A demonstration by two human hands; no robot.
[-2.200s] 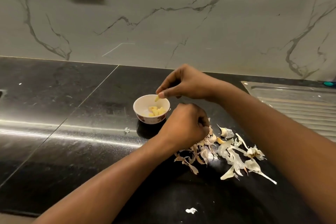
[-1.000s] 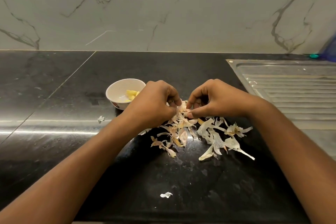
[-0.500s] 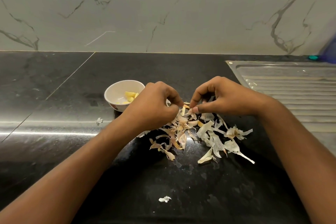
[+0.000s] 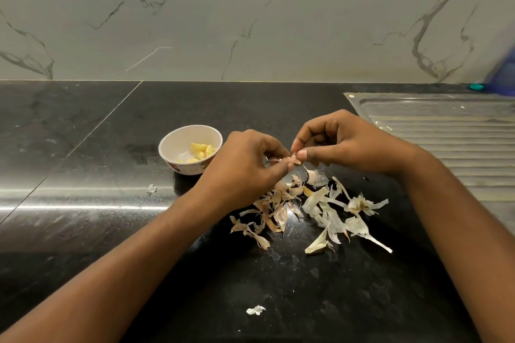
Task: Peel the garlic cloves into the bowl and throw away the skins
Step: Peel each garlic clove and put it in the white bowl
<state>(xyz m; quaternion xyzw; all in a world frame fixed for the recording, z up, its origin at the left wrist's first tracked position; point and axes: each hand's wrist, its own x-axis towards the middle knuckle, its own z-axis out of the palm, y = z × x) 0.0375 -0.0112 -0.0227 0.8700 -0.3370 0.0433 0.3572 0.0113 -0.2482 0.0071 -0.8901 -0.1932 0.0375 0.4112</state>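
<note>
A small white bowl (image 4: 178, 140) on the black counter holds several peeled yellow garlic cloves (image 4: 201, 151). Just right of the bowl, my left hand (image 4: 245, 164) and my right hand (image 4: 340, 142) meet above a pile of papery garlic skins (image 4: 320, 209). Both hands pinch one unpeeled garlic clove (image 4: 291, 160) between fingertips and thumbs, a little above the counter. Most of that clove is hidden by my fingers. Another clove with skin (image 4: 315, 177) lies at the top of the pile.
The black stone counter (image 4: 83, 231) runs to a marble wall behind. A steel sink drainboard (image 4: 446, 131) lies at the right. Stray skin bits lie at the front (image 4: 255, 310) and left of the pile (image 4: 152, 189). A blue object (image 4: 504, 75) stands at the far right.
My right hand left the bowl after dropping a peeled clove there. Both hands came down to the skin pile, then lifted slightly together with a new clove pinched between them.
</note>
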